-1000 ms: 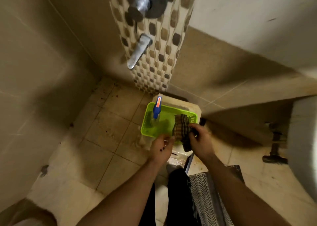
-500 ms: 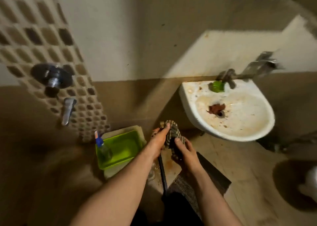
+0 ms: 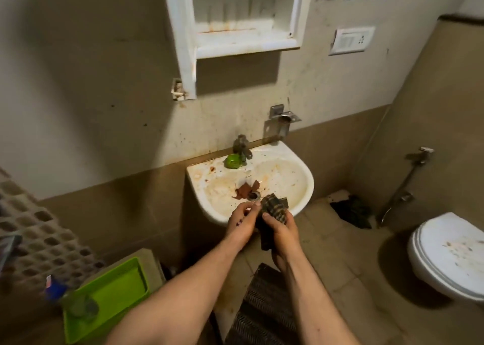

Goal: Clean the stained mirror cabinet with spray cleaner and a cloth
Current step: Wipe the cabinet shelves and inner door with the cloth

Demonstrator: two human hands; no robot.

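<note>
A dark checked cloth is bunched between both my hands in front of the sink. My left hand pinches its left edge and my right hand grips it from below. The stained white mirror cabinet hangs on the wall above, rust marks on its lower shelf. The spray cleaner bottle with a blue head stands in a green tray at lower left, away from both hands.
A dirty white sink with a tap and a green object is just beyond my hands. A toilet stands right, a striped mat lies below, a dark rag on the floor.
The view has swung up and right from the green tray to the sink and cabinet. Both hands have lifted the cloth out of the tray and hold it before the sink.
</note>
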